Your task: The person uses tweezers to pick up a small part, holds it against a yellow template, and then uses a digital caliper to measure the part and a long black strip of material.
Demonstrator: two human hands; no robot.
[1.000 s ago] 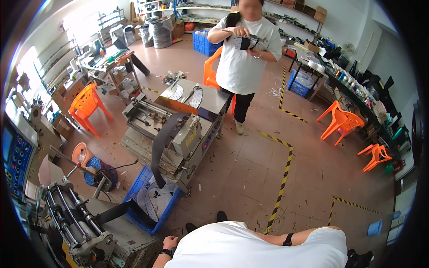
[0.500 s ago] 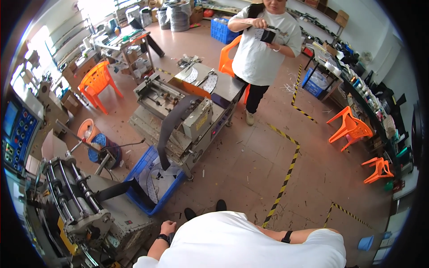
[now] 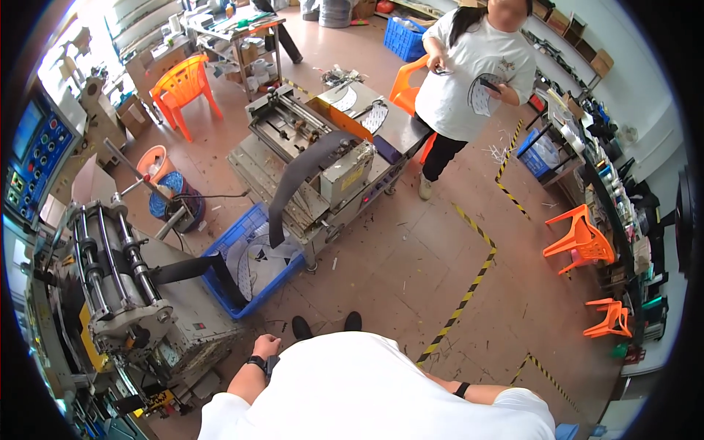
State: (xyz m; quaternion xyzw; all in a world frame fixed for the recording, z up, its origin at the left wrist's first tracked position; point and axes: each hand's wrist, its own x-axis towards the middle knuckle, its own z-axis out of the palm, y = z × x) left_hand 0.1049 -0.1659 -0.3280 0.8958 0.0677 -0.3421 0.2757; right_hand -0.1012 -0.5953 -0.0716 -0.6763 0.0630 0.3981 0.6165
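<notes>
My left hand is at my side with its fingers loosely curled, and nothing shows in it. A dark watch or band sits on that wrist. Nearest to it are a blue crate and the grey machine with steel rods on the left. In the crate lie white and grey patterned sheets, and a dark strip runs into it from that machine. My right forearm, with a dark band, shows beside my white shirt; the hand itself is hidden behind my body.
Ahead stands a second machine with a dark curved strip hanging over the crate. Behind it a person in a white shirt holds a patterned piece and a dark object. Orange chairs and yellow-black floor tape lie around.
The view has tilted and shifted, so the machines and crate appear farther right. The other person's hands have moved apart, a piece now in one. My left hand stays at my side.
</notes>
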